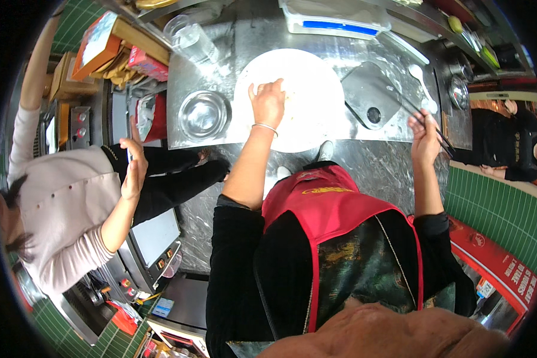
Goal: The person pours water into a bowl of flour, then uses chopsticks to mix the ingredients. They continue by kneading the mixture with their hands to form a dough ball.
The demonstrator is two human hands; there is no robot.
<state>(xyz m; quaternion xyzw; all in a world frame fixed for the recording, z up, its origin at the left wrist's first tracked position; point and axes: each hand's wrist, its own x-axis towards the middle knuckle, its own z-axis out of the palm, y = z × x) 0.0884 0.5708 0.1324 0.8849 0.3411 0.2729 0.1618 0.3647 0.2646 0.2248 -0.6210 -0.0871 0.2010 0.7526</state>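
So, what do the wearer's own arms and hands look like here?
Both hands are ungloved. The left sleeve is black, leaving the forearm bare, and a thin, light-coloured bangle circles the wrist above the left hand. The right sleeve is black too; the right hand shows no bangle.

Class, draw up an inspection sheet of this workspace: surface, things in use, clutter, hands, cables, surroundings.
Surface: steel table, whitish smears.
Things: white round board bearing small bits; dark sticks.
Clutter: clear bowl left of the board; grey slab and white spoon right; clear jug and plastic box toward the far side.
Hands: left hand over the board, fingers spread, contact unclear; right hand holds the dark sticks.
Cables: nothing seen.
Surroundings: co-worker left, another person right, green tiles.
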